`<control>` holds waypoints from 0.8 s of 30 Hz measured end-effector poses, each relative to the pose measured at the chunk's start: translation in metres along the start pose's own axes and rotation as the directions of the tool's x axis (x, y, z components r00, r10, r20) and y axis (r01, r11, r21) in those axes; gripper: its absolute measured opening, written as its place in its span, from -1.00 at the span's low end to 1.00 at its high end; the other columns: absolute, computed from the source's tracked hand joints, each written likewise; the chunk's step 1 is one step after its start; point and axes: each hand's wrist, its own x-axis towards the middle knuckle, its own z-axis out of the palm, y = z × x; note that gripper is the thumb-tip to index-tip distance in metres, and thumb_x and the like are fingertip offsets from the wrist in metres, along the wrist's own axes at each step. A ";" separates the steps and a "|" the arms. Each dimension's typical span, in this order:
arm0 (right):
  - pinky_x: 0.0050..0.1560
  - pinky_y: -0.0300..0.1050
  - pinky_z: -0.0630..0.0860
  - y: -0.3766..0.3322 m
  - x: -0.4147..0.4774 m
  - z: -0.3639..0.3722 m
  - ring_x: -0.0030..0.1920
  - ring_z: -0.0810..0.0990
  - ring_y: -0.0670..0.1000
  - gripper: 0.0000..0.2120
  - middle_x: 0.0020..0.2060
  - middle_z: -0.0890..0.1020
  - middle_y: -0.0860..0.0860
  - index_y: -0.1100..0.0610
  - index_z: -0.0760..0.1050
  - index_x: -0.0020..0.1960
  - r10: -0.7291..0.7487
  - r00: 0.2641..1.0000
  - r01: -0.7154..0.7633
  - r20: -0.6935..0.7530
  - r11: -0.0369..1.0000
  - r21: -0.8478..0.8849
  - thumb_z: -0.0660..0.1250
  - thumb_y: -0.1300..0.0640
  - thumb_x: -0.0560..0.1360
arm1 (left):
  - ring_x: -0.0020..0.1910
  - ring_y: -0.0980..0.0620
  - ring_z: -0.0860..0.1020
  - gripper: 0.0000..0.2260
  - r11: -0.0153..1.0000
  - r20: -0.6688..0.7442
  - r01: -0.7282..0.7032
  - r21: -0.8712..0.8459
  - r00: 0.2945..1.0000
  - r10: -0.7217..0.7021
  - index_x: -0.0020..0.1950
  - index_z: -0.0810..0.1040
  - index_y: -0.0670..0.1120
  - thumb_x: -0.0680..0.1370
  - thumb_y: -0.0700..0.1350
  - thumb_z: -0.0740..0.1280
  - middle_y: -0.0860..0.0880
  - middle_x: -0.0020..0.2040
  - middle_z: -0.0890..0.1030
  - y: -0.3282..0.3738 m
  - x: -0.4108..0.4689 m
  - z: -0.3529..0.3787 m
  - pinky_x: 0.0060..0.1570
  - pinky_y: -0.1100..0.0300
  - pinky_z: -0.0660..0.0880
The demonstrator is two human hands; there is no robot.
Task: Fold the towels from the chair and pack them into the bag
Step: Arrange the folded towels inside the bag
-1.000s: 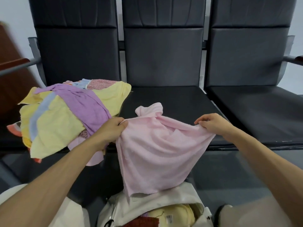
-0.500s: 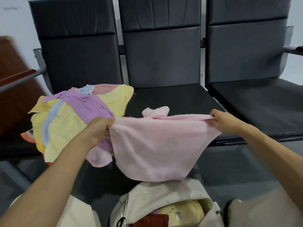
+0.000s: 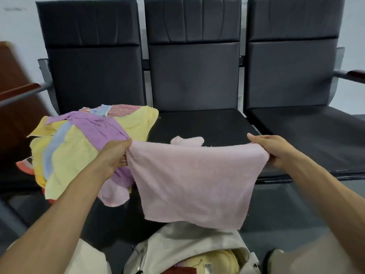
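Fingers of left hand (image 3: 116, 155) and right hand (image 3: 274, 149) pinch pink towel (image 3: 193, 180) above bag (image 3: 177, 246) holding yellow towel (image 3: 221, 260).

Matt pink terry towel (image 3: 194, 184); leather-like black seats (image 3: 199, 125)

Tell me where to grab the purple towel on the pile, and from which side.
Probably its far-left end, pinched from above. The purple towel lies draped over the top of the pile with nothing on it, and that end lies flat and exposed. Its right end runs behind the left hand, which grips the pink towel.
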 end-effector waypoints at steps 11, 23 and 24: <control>-0.10 -0.17 0.47 0.008 0.006 -0.002 -0.05 0.59 0.06 -0.75 -0.09 0.66 0.07 0.14 0.62 0.06 -0.222 0.965 0.246 0.138 0.593 -0.766 0.35 0.36 0.44 | 0.20 -0.17 0.49 -0.79 0.996 -0.089 -0.090 0.008 0.992 0.090 0.18 0.60 -0.07 0.62 -0.17 0.22 -0.12 0.21 0.55 -0.005 -0.003 0.013 0.09 0.03 0.52; -0.16 -0.12 0.53 0.005 0.018 0.005 -0.04 0.54 0.03 -0.95 0.03 0.57 0.07 0.18 0.54 -0.05 -0.139 0.947 0.197 -0.290 0.963 0.184 0.38 0.20 0.54 | 0.13 -0.04 0.59 -0.77 0.978 0.098 -0.171 -0.120 0.978 0.183 0.17 0.62 -0.14 0.52 -0.30 0.37 -0.10 0.13 0.63 0.009 -0.013 0.005 -0.02 0.23 0.59; -0.10 -0.14 0.53 0.004 0.018 0.004 -0.02 0.54 0.03 -0.93 0.01 0.58 0.06 0.15 0.54 -0.11 -0.127 0.946 0.199 -0.298 0.954 0.224 0.38 0.21 0.54 | 0.12 -0.04 0.59 -0.77 0.978 0.091 -0.171 -0.122 0.979 0.182 0.15 0.63 -0.14 0.51 -0.30 0.38 -0.10 0.13 0.63 0.010 -0.013 0.005 -0.03 0.24 0.59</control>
